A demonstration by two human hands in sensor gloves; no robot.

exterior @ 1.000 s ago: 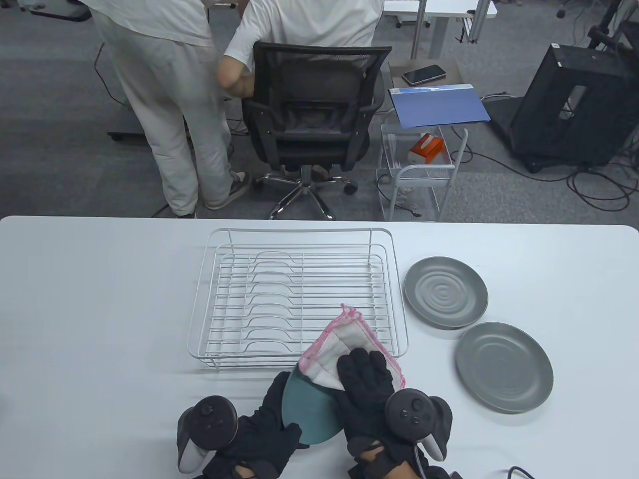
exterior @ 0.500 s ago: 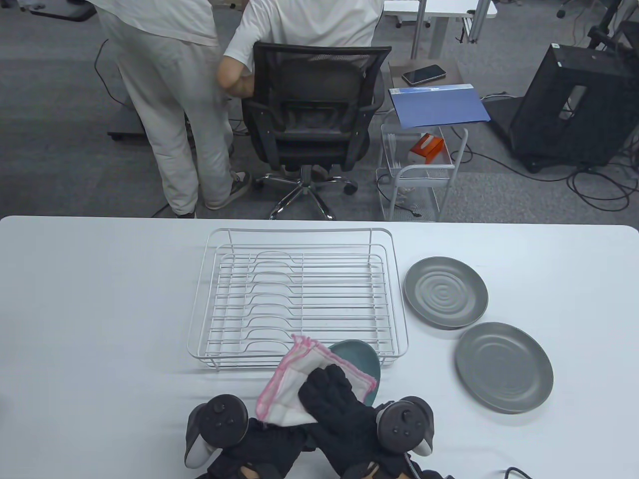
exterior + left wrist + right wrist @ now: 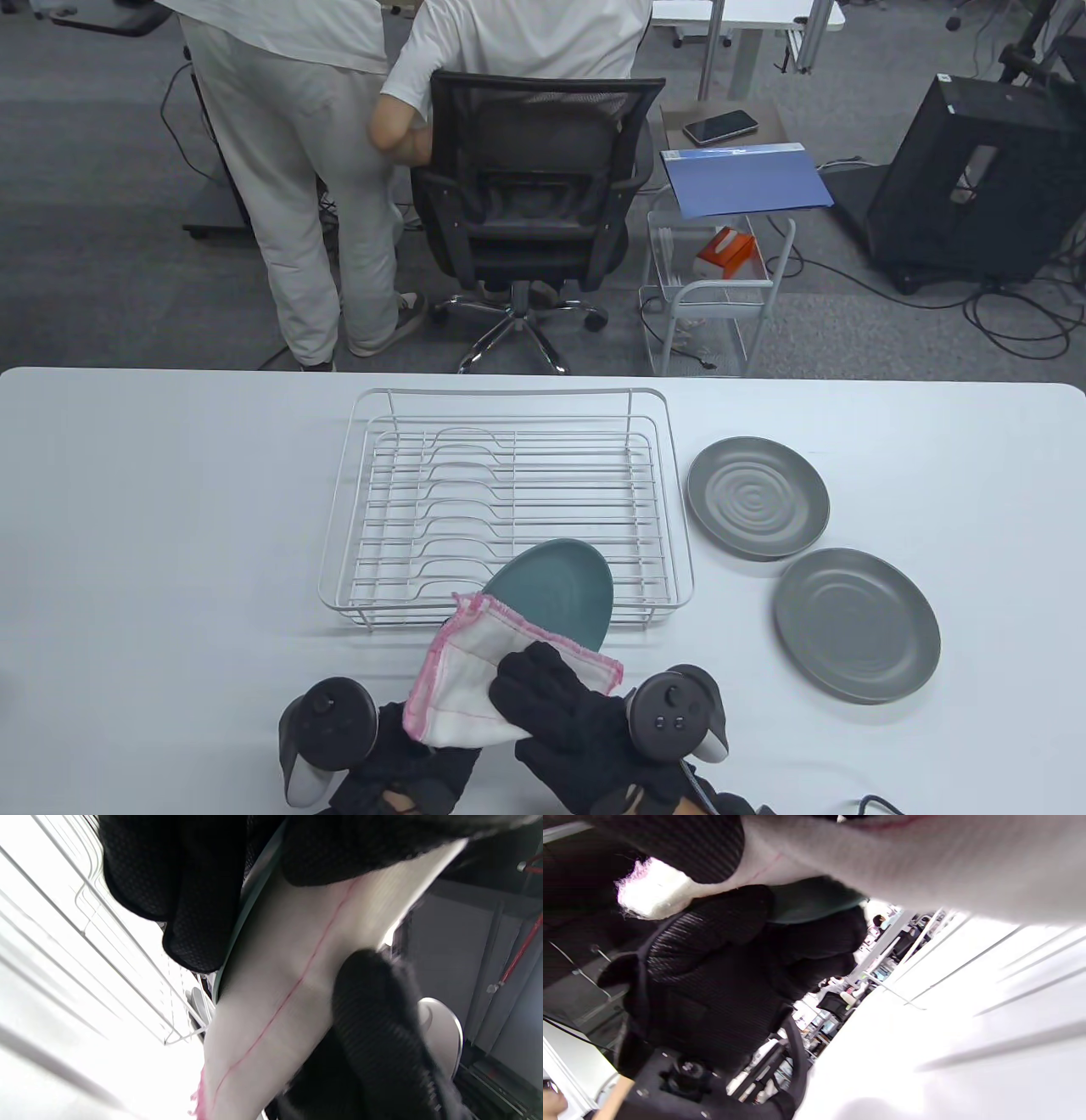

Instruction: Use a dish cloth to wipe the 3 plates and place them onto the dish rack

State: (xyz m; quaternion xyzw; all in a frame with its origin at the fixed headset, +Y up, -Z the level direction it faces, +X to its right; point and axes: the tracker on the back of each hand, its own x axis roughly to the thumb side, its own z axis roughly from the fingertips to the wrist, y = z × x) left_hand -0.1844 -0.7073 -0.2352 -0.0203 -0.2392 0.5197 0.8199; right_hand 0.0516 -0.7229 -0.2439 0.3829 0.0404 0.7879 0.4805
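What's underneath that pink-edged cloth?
Under the cloth lies the near part of a teal plate, held tilted; its far half shows. The right hand presses on top. The left hand is mostly hidden.

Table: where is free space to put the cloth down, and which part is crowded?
The table is bare left of the dish rack, and also right of the two grey plates. It is crowded at the near edge in front of the rack, where the left hand holds the green plate and the right hand presses the cloth on it.
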